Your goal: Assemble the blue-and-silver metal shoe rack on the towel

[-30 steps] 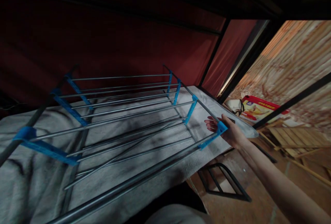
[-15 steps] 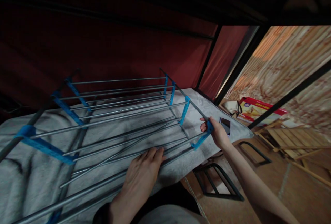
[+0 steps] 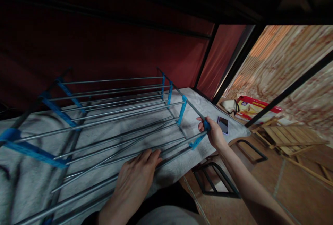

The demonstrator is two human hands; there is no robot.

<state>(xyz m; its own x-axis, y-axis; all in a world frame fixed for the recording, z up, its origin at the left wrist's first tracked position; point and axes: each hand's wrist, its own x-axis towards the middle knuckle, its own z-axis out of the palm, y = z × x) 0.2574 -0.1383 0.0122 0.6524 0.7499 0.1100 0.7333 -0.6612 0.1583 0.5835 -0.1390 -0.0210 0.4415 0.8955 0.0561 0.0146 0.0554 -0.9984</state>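
A rack of grey metal tubes and blue plastic brackets, like a shoe rack, lies on its side on a grey blanket. My left hand is closed over a near tube around mid-length, its fingertips partly hidden behind the tube. At the right end, my right hand grips the corner where a blue bracket meets the dark end tube. One loose-looking thin tube runs slantwise among the parallel ones.
A phone lies on the blanket beyond my right hand. A red and yellow box and a white bag are at the right. Dark metal chair frames and a wooden folding chair stand below. A dark post rises behind.
My view has shifted slightly, so the rack and both hands appear a little further left. Both hands keep their places on the rack.
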